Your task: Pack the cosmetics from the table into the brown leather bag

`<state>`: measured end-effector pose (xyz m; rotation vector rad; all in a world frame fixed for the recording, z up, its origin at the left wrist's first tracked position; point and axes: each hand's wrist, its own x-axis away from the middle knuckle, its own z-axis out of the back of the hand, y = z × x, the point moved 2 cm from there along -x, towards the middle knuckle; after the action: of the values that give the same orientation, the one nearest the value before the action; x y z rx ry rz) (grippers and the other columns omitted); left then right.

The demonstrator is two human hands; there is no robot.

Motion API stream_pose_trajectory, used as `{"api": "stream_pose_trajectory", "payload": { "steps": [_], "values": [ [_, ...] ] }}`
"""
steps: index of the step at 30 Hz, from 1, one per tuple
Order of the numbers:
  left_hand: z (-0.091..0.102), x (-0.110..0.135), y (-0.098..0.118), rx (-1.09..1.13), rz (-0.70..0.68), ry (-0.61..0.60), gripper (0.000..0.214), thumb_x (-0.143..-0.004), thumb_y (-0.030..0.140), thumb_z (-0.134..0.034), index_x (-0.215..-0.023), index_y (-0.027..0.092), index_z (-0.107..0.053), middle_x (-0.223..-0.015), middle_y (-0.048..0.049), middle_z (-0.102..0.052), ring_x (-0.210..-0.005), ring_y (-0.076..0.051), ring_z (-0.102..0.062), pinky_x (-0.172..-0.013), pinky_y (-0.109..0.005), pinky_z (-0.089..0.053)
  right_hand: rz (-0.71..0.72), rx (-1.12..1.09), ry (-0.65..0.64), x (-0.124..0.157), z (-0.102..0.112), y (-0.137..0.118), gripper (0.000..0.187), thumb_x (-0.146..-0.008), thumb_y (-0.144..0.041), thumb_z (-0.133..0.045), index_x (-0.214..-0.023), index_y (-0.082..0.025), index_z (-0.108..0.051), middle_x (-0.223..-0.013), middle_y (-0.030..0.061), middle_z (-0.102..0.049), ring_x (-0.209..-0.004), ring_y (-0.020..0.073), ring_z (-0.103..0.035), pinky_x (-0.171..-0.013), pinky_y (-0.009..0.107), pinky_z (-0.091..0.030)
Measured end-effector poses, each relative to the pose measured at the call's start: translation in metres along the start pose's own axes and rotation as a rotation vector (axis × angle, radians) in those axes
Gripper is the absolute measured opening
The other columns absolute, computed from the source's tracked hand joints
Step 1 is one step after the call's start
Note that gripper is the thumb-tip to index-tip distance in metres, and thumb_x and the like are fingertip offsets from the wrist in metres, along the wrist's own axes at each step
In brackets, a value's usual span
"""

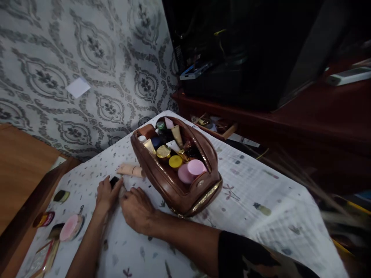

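Note:
My left hand (106, 195) is closed around a small item with a black cap (114, 181). Beside it my right hand (137, 208) is curled, its fingertips at a pale, clear-looking piece (122, 191) between the two hands. Whether that piece belongs to the black-capped item is too blurred to tell. Just beyond the hands lies a beige tube (130, 170), touching or close to the brown leather bag (171, 189). The bag stands unzipped, holding several tubes and jars, among them a yellow-lidded jar (175, 161) and a pink-lidded jar (196, 167).
On the left of the patterned cloth (246, 193) lie a pink round case (71, 227), a dark jar (61, 196), a red-and-amber jar (44, 219) and a flat clear-topped box (42, 260). Behind the bag, a drawer (228, 131) juts from a dark red cabinet below a black screen (246, 58).

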<state>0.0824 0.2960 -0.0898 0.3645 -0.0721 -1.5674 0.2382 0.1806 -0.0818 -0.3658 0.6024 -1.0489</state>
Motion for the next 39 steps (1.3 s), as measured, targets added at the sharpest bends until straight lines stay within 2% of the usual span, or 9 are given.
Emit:
{"api": "stream_pose_trajectory", "payload": {
  "steps": [4, 8, 13, 20, 23, 26, 31, 35, 39],
  "values": [
    [0.015, 0.015, 0.004, -0.079, 0.004, -0.102, 0.086, -0.080, 0.078, -0.042, -0.137, 0.015, -0.048, -0.100, -0.0139, -0.070, -0.100, -0.037, -0.069, -0.084, -0.049, -0.052, -0.080, -0.017, 0.002, -0.001, 0.005, 0.002, 0.023, -0.090, -0.011, -0.053, -0.107, -0.009, -0.068, -0.107, 0.0154, -0.072, -0.109, 0.0276, -0.061, -0.095, 0.040, -0.046],
    [0.023, 0.027, 0.012, -0.005, -0.088, -0.180, 0.073, -0.082, 0.069, -0.046, -0.134, 0.017, -0.048, -0.074, -0.0002, -0.064, -0.076, -0.027, -0.067, -0.067, -0.035, -0.048, -0.142, -0.058, 0.030, -0.002, 0.003, 0.006, 0.026, -0.089, -0.009, -0.053, -0.112, -0.009, -0.065, -0.107, 0.0151, -0.071, -0.107, 0.0272, -0.060, -0.092, 0.038, -0.047],
    [0.031, 0.041, 0.015, 0.154, -0.230, -0.257, 0.068, -0.081, 0.056, -0.055, -0.135, 0.016, -0.049, -0.088, -0.0026, -0.069, -0.076, -0.022, -0.065, -0.070, -0.034, -0.049, -0.225, -0.090, 0.087, -0.004, -0.002, 0.011, 0.031, -0.089, -0.006, -0.051, -0.119, -0.010, -0.059, -0.116, 0.0155, -0.067, -0.110, 0.0269, -0.059, -0.095, 0.038, -0.046],
    [0.036, 0.060, 0.000, 0.489, -0.381, -0.421, 0.045, -0.082, 0.042, -0.066, -0.121, 0.020, -0.065, -0.126, -0.0088, -0.069, -0.120, -0.028, -0.062, -0.106, -0.040, -0.046, -0.234, -0.130, 0.135, -0.005, -0.004, 0.014, 0.038, -0.093, -0.016, -0.054, -0.131, -0.010, -0.054, -0.128, 0.0189, -0.061, -0.119, 0.0292, -0.054, -0.104, 0.044, -0.042],
    [0.028, 0.061, -0.010, 0.513, -0.395, -0.384, 0.046, -0.084, 0.043, -0.067, -0.124, 0.021, -0.063, -0.129, -0.0090, -0.066, -0.123, -0.028, -0.059, -0.110, -0.042, -0.043, -0.183, -0.140, 0.099, -0.005, -0.005, 0.014, 0.033, -0.094, -0.020, -0.056, -0.127, -0.012, -0.059, -0.120, 0.0164, -0.066, -0.115, 0.0291, -0.057, -0.102, 0.043, -0.044],
    [0.024, 0.060, -0.013, 0.434, -0.481, -0.308, 0.038, -0.084, 0.044, -0.068, -0.115, 0.021, -0.067, -0.117, -0.0084, -0.066, -0.115, -0.027, -0.061, -0.104, -0.042, -0.046, -0.170, -0.183, 0.099, -0.006, -0.007, 0.017, 0.031, -0.092, -0.017, -0.060, -0.123, -0.014, -0.062, -0.118, 0.0154, -0.067, -0.113, 0.0288, -0.058, -0.101, 0.042, -0.046],
    [0.027, 0.066, -0.007, 0.381, -0.514, -0.214, 0.031, -0.087, 0.044, -0.065, -0.108, 0.021, -0.066, -0.104, -0.0064, -0.067, -0.101, -0.025, -0.063, -0.091, -0.038, -0.050, -0.199, -0.459, 0.296, -0.011, -0.015, 0.028, 0.037, -0.086, -0.019, -0.064, -0.123, -0.016, -0.062, -0.115, 0.0127, -0.069, -0.110, 0.0268, -0.062, -0.099, 0.042, -0.048],
    [0.025, 0.078, 0.006, 0.358, -0.439, -0.116, 0.034, -0.091, 0.048, -0.058, -0.111, 0.021, -0.062, -0.104, -0.0059, -0.069, -0.095, -0.024, -0.064, -0.085, -0.037, -0.049, -0.285, -0.787, 0.458, -0.015, -0.025, 0.040, 0.035, -0.088, -0.036, -0.060, -0.117, -0.018, -0.063, -0.106, 0.0096, -0.071, -0.094, 0.0243, -0.066, -0.082, 0.038, -0.053],
    [0.016, 0.090, 0.017, 0.255, -0.377, -0.072, 0.026, -0.092, 0.046, -0.054, -0.100, 0.022, -0.055, -0.089, -0.0036, -0.066, -0.084, -0.024, -0.063, -0.076, -0.036, -0.047, -0.376, -0.935, 0.497, -0.017, -0.033, 0.047, 0.034, -0.086, -0.045, -0.058, -0.108, -0.020, -0.066, -0.095, 0.0071, -0.070, -0.081, 0.0217, -0.064, -0.069, 0.033, -0.052]
  ]
}}
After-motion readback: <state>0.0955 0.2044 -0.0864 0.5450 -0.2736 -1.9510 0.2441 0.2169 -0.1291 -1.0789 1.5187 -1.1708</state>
